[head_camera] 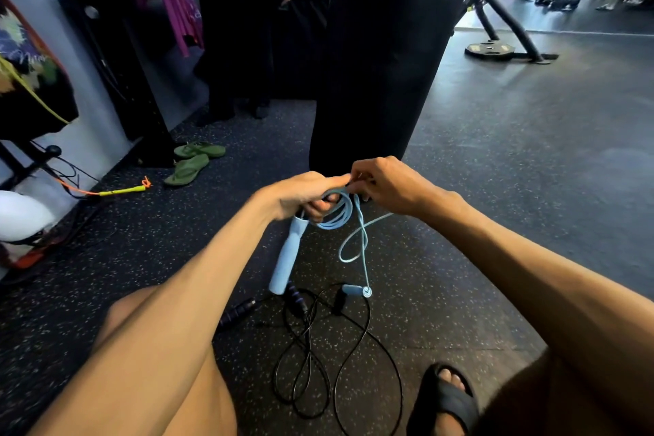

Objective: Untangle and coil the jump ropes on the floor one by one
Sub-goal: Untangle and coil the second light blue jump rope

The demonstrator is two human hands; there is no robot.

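**Hands closing up the blue coil, last length hanging**

Left hand (304, 196) is curling round the gathered loops of the light blue jump rope (336, 218), and I am gripping them together with one blue handle (287, 258) hanging down from that hold. Right hand (387, 184) is pinching the cord just beside the left fingers, at the top of the coil. A loose length is dangling below in a twisted loop. It is running down to the second blue handle (355, 291), low by the floor (495, 223); I cannot tell whether it is touching.

I am judging this as the closing part of this coil. To do it well, I am aiming for a firm left grip so no loop is slipping out. I am sizing each new turn to match the rest and rolling the cord between the right fingertips, so the twist is working out rather than getting wound in. I am also minding the black jump rope (318, 375) lying tangled on the floor near my feet, so the free handle is not snagging it.
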